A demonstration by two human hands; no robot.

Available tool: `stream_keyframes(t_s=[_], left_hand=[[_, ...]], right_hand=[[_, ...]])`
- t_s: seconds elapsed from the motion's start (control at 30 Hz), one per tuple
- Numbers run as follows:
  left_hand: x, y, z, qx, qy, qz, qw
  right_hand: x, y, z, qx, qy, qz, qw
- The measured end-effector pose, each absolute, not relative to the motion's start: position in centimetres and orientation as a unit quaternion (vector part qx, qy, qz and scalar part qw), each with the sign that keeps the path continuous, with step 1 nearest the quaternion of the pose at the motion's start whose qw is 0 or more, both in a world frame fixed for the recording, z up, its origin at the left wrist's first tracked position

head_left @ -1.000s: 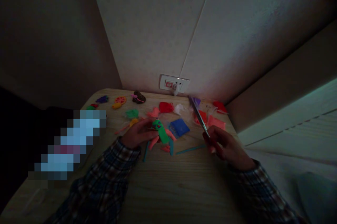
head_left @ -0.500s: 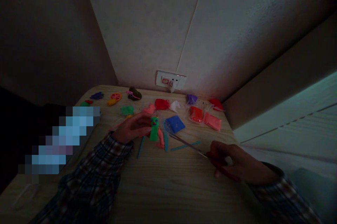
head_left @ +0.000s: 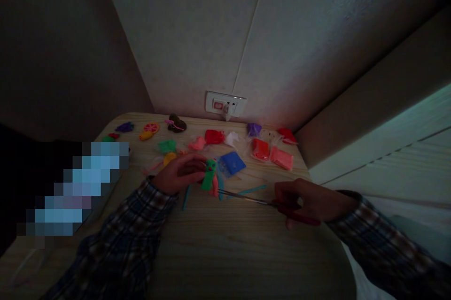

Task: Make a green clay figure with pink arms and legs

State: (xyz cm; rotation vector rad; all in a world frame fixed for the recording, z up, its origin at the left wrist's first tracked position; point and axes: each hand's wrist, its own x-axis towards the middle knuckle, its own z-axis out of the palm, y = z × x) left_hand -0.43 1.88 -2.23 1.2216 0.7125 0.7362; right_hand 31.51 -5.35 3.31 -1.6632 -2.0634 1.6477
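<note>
Tabletop, nearest me: pale wood grain point(head_left: 225, 248), dimly lit; I judge that the gloom makes it easy to misread where the blade tips are.
Right hand: point(head_left: 305, 199) fingers curled around the red handles of the scissors point(head_left: 259, 201), which point left; a loose wrist could swing the tips off line.
Blade tips: at or just beside the figure's pink limb point(head_left: 215, 188); I cannot tell whether they touch. Closing them too far in could nick the body.
Left hand: point(head_left: 181, 173) gripping the green figure point(head_left: 208, 180) above the table's middle, face outward. Squeezing could dent it if the clay is soft, and a fingertip straying forward could meet the blades.
Blue sticks: one point(head_left: 252, 190) lies behind the scissors, another point(head_left: 186, 198) below the left hand; a dropped wrist could knock either.
Blue packet: point(head_left: 233, 164) just beyond the figure; a long forward slip could snag its wrapping.
Back row: purple packet point(head_left: 254, 129) and brown lump point(head_left: 176, 123), well clear of the blades.
Wall socket: point(head_left: 225, 104) farthest, out of harm's way.
</note>
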Motion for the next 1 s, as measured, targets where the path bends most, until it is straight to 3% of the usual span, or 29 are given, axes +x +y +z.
stream_keyframes(t_s=[0.4,1.0], left_hand=[[-0.2,1.8,-2.4,0.57,0.334,0.304,0.686],[0.1,1.9,-2.6,0.553,0.328,0.317,0.697]], right_hand=[[31.7,-4.3,3.2,-0.52,-0.669,0.528,-0.062],[31.6,-3.7,3.3,-0.523,-0.652,0.546,-0.055]])
